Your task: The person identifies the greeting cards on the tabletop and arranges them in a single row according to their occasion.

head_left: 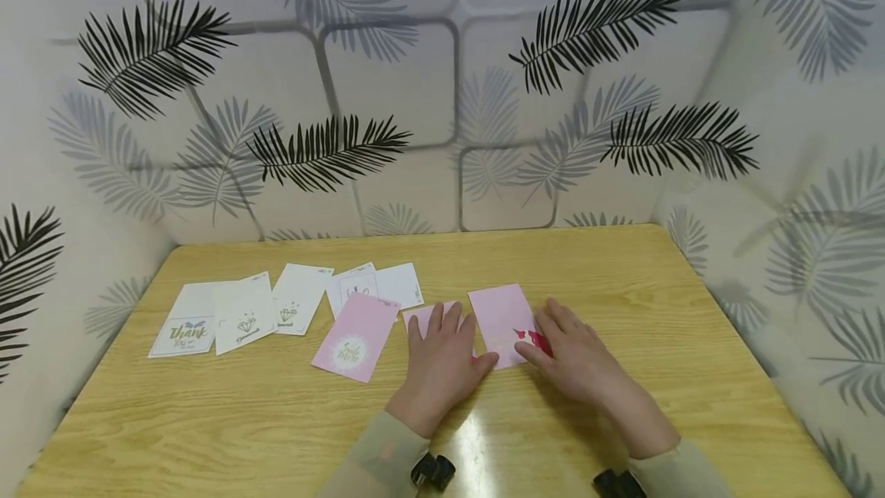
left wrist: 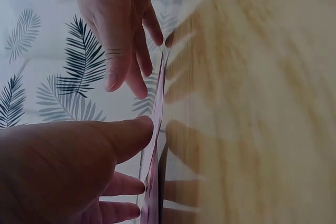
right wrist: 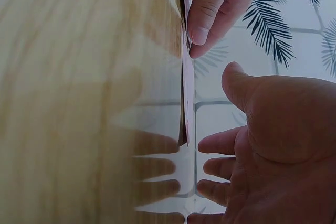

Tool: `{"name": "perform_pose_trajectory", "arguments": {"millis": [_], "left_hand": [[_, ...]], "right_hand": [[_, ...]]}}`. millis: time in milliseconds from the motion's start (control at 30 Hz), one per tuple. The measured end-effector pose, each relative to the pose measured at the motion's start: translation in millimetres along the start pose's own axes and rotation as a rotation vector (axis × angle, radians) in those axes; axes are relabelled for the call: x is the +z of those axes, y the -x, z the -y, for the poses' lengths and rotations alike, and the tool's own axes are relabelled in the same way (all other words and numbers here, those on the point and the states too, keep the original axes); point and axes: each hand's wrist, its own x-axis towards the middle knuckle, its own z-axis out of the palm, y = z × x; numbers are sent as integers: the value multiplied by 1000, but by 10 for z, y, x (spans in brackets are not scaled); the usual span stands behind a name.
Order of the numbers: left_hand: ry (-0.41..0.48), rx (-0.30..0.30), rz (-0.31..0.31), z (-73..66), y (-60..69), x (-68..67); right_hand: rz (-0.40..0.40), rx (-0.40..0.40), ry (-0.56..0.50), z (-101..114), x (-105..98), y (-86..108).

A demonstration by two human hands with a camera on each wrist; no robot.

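My left hand (head_left: 442, 360) lies with fingers extended over a pink card (head_left: 420, 317), covering most of it. In the left wrist view, the left thumb (left wrist: 134, 134) touches or nearly touches the card's upper face. To the right, my right hand (head_left: 577, 356) has its fingers spread at the right edge of another pink card (head_left: 499, 317), which carries a red print partly hidden by the hand. The right wrist view shows the right thumb (right wrist: 237, 85) raised off the surface, and nothing is gripped. A pink card with a white round print (head_left: 359, 333) lies left of my left hand.
Several white cards lie at the left, including a "Thank you" card (head_left: 185, 321), two with diamond prints (head_left: 246, 317) and a white card (head_left: 399, 284) farther back. They rest on a wooden table (head_left: 228, 421). A leaf-patterned curtain (head_left: 387, 83) hangs behind and at the sides.
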Motion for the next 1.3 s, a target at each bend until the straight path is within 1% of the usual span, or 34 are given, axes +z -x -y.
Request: {"name": "perform_pose_trajectory", "arguments": {"millis": [200,467,700,1100,1300], "left_hand": [[1,10,7,-23,-12,-2],[-37,25,-19,-34,-21,12],[-28,15,-2,-27,-23,13],[-17,11,3,-25,-22,9],[-18,11,3,-30,-22,15]], "right_hand": [[13,0,9,8,-1,5],[32,19,13,37,-22,9],[31,29,3,32,-35,5],[52,53,-15,6,-52,-37],[48,70,-22,-3,-63,-51]]}}
